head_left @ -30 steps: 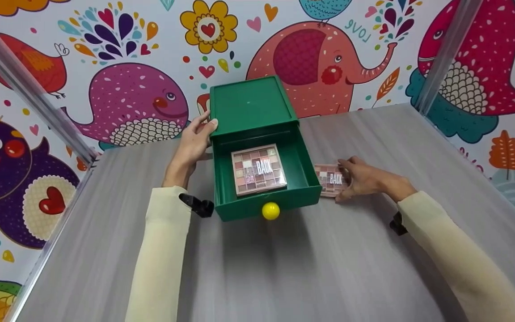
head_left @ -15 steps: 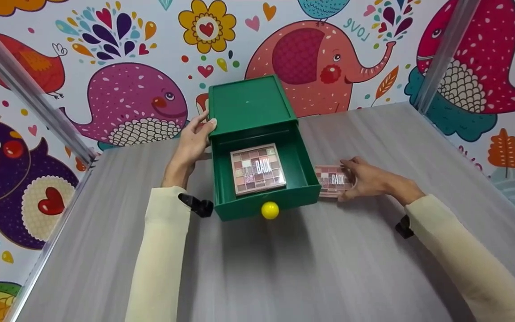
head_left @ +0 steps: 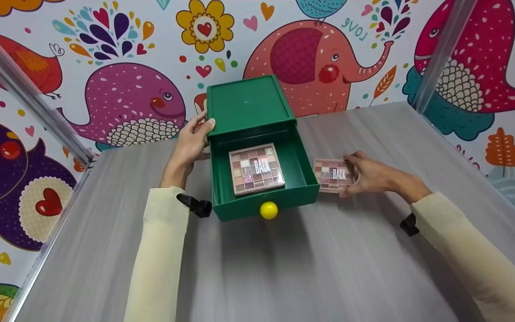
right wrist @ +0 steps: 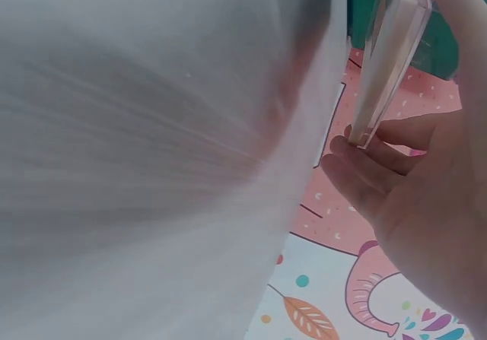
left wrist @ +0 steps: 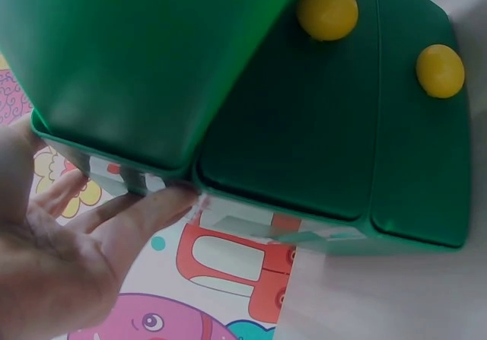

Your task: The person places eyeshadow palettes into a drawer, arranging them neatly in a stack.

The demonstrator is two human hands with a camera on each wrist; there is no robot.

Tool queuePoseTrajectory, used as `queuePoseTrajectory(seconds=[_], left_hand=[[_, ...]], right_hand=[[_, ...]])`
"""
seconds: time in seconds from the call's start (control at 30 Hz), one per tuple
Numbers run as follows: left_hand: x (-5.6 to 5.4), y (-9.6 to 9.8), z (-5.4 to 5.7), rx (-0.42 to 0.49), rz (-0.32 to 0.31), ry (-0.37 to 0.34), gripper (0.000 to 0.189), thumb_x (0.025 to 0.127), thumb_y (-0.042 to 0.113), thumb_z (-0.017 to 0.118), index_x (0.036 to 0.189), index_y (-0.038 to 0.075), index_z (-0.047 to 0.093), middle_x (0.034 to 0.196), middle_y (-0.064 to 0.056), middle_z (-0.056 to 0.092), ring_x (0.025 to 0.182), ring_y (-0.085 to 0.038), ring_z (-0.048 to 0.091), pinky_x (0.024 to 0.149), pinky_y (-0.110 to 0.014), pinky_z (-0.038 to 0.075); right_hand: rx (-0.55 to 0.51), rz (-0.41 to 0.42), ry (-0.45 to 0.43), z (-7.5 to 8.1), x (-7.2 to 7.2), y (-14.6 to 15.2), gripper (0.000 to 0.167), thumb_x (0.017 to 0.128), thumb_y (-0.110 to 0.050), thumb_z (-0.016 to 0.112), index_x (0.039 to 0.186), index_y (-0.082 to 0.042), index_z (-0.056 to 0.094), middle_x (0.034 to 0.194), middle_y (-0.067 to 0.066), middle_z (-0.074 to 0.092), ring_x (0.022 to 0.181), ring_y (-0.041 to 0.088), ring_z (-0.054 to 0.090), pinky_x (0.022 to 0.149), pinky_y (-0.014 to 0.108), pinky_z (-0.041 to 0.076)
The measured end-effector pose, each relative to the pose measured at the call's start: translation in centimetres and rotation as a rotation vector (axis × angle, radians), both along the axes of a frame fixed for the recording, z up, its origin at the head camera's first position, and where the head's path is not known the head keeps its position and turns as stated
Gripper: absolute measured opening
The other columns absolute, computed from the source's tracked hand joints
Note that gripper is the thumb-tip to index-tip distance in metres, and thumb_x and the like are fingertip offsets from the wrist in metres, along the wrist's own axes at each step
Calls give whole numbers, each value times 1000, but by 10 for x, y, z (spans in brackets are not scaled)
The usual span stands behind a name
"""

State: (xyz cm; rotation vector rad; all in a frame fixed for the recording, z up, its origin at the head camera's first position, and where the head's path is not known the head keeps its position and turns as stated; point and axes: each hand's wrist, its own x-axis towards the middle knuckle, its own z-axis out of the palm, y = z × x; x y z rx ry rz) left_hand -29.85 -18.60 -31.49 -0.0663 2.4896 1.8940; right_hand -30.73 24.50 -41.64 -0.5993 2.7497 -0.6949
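A green drawer unit [head_left: 248, 105] stands with its top drawer [head_left: 300, 163] pulled out, a yellow round knob [head_left: 268, 210] on the front. Inside that drawer lies a square eyeshadow palette [head_left: 257, 169] marked BACK, face up. My left hand [head_left: 191, 145] rests against the unit's left side, thumb at the front upper edge; the left wrist view has its extended fingers [left wrist: 137, 222] along the side wall. To the right of the drawer, my right hand [head_left: 371, 175] pinches a second, similar palette [head_left: 331, 175] by its right end. In the right wrist view this palette [right wrist: 392, 58] appears edge-on.
Two lower drawers with yellow knobs [left wrist: 440, 71] are closed in the left wrist view. The unit is on a grey table [head_left: 257, 277] before a wall [head_left: 141, 27] printed with cartoon animals. Metal posts [head_left: 445, 53] stand at the corners. A blurred pale surface fills much of the right wrist view.
My right hand has shifted slightly right with the second palette, which now shows more of its face and sits a little higher in the head view. The left hand and the drawer stay put.
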Motion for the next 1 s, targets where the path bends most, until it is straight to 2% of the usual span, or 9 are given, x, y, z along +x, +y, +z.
queuePoseTrajectory(seconds=[0.1, 0.27, 0.6, 0.83, 1.0], left_hand=[[0, 0, 0, 1, 1, 0, 61, 105, 43, 48, 160, 30, 26, 161, -11, 38, 139, -41, 49, 102, -60, 50], [0, 0, 1, -2, 0, 5, 60, 105, 43, 49, 160, 29, 27, 160, -11, 38, 138, -41, 49, 103, -59, 50], [2, -1, 1, -3, -6, 6, 60, 105, 42, 47, 160, 30, 26, 163, -11, 33, 141, -45, 44, 103, -62, 48], [2, -1, 1, 1, -5, 0, 60, 105, 42, 48, 160, 30, 26, 163, -11, 34, 141, -45, 43, 104, -62, 48], [2, 0, 1, 1, -4, 0, 60, 105, 42, 47, 160, 30, 26, 163, -10, 34, 141, -44, 44, 104, -61, 48]], right_hand=[[-6, -7, -4, 7, 2, 0, 114, 73, -49, 86, 156, 1, 26, 146, 17, 37, 123, 30, 45, 110, 54, 44], [-26, -8, -3, 21, 5, 1, 114, 73, -49, 86, 157, -3, 25, 151, 15, 34, 127, 31, 42, 112, 57, 43], [-32, -23, 89, 56, 12, -1, 107, 72, -49, 86, 155, -7, 33, 152, 12, 35, 127, 32, 43, 105, 56, 49], [-15, -31, 90, 93, 20, -3, 112, 70, -60, 84, 157, -14, 30, 155, 11, 30, 134, 32, 38, 104, 58, 50], [-1, -2, 135, 121, 25, -3, 112, 70, -59, 84, 158, -17, 30, 154, 10, 32, 135, 30, 36, 100, 56, 53]])
